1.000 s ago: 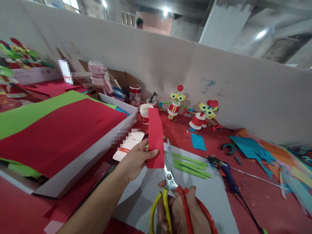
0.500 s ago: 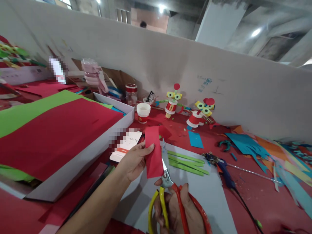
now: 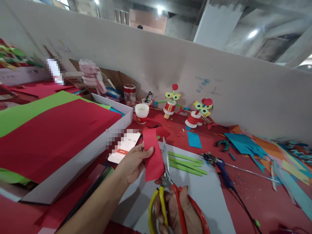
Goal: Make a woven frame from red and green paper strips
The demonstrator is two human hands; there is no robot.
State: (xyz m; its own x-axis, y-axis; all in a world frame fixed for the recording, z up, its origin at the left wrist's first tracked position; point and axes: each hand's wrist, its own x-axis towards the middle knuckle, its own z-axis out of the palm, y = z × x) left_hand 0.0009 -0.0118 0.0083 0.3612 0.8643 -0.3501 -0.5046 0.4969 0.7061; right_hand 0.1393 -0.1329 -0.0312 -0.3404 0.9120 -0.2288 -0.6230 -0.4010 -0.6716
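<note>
My left hand [image 3: 134, 162] pinches a strip of red paper [image 3: 154, 159] between thumb and fingers, holding it upright above a white board [image 3: 204, 195]. In my right hand [image 3: 174, 208] is a pair of scissors [image 3: 165, 177] with one yellow and one red handle. The blades point away from me along the right edge of the red strip, and their lower part meets it. Several narrow green paper strips [image 3: 186, 162] lie on the board just right of the blades.
Left stands a white box [image 3: 117, 128] with red and green sheets. A phone [image 3: 124, 148] lies beside it. Behind are paper cups [image 3: 142, 113] and cup figures [image 3: 170, 105]. Right lie a glue gun [image 3: 224, 174], its cord, pliers [image 3: 222, 144] and blue paper scraps [image 3: 243, 143].
The red strip has turned a little, its lower end bending right against the scissors. The scissor blades look slightly wider to the camera. The whole view has shifted slightly.
</note>
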